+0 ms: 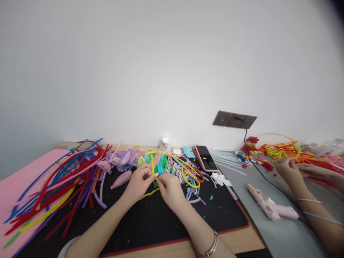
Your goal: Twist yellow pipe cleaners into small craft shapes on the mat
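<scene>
Both hands meet over the black mat [150, 224] near the middle of the view. My left hand [141, 181] pinches a yellow pipe cleaner [152, 164], part of which sticks up from the fingers. Close beside it, my right hand [170, 190] has its fingertips together at the same yellow strand. A bent yellow length [149, 194] shows below the fingers. Just behind the hands lie bundles of green and teal pipe cleaners [160, 165] and many short pastel pieces [192, 179]. A silver bracelet is on my right wrist.
Long red, blue and yellow pipe cleaners [67, 179] spread at left. A white cup [165, 144] and a phone [206, 158] stand or lie near the wall. At right are a pink glue gun [271, 208], its cable, and another person's hands [291, 172] by orange strands.
</scene>
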